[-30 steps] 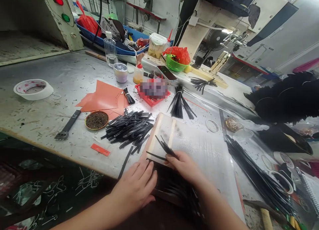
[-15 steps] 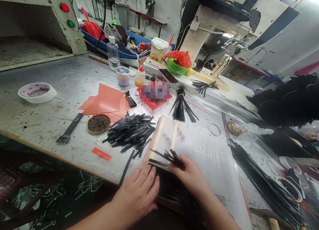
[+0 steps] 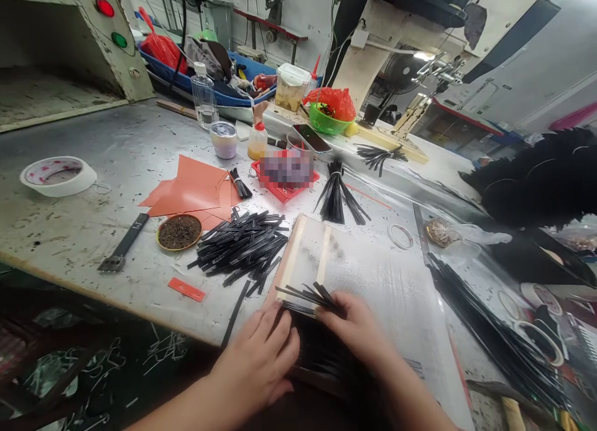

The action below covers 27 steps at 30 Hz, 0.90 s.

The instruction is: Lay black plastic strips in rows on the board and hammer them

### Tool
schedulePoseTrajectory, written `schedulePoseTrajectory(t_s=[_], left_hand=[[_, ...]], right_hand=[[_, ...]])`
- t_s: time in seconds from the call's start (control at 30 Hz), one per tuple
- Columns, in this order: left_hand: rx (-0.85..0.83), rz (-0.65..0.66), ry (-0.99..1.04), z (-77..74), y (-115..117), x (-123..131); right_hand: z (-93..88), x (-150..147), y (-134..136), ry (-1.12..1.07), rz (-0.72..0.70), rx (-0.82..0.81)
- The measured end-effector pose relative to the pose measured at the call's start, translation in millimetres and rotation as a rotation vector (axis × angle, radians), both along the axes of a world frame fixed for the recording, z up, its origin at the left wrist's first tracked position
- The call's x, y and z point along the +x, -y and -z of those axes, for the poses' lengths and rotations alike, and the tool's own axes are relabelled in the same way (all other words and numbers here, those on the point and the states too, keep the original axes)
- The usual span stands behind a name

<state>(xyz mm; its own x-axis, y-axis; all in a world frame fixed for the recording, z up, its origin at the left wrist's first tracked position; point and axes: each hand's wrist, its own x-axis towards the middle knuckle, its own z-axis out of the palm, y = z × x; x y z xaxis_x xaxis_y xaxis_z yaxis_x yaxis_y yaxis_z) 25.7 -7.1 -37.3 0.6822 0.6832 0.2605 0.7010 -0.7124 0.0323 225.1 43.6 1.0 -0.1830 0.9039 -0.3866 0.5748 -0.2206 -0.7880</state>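
Note:
My right hand is closed around a small bunch of thin black strips, whose ends fan out to the left over the board. My left hand rests at the near edge of the board, fingers bent and slightly apart, thumb lower down. Its fingertips are beside the end of the lowest strip; whether they press on it I cannot tell. More dark strips hang below and between my hands, in shadow. A loose pile of short black strips lies beyond my left hand.
Tied black bundles stand farther back, and long strips lie right. On the left are a tape roll, orange sheets, a dish of dark grains and a black strap tool. A sewing machine rises behind.
The view has shifted slightly, so the table things appear a little farther left. The fanned strip ends in my right hand have dipped slightly. My left hand stays at the board edge.

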Motion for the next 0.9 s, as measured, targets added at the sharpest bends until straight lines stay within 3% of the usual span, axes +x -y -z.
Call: schedulePoseTrajectory(t_s=[0.37,0.57,0.7,0.8,0.9], left_hand=[[-0.094,-0.034,-0.046,-1.0,-9.0,3.0],[-0.009,0.185,-0.049,-7.1,-18.1,16.7],[-0.01,0.238,-0.064,-10.8,-24.2,31.7],[-0.034,0.286,-0.042,-14.2,-26.4,30.9],[-0.072,0.331,0.11,-16.6,-21.9,7.9]], right_hand=[[-3.0,25.2,5.7,0.235,0.012,0.057],[1.4,18.6,6.8,0.314,-0.005,0.148],[0.7,21.7,7.9,0.347,-0.059,0.183],[-11.4,51.7,10.4,0.416,-0.053,0.197],[-31.6,105.8,11.2,0.518,0.142,0.027]])
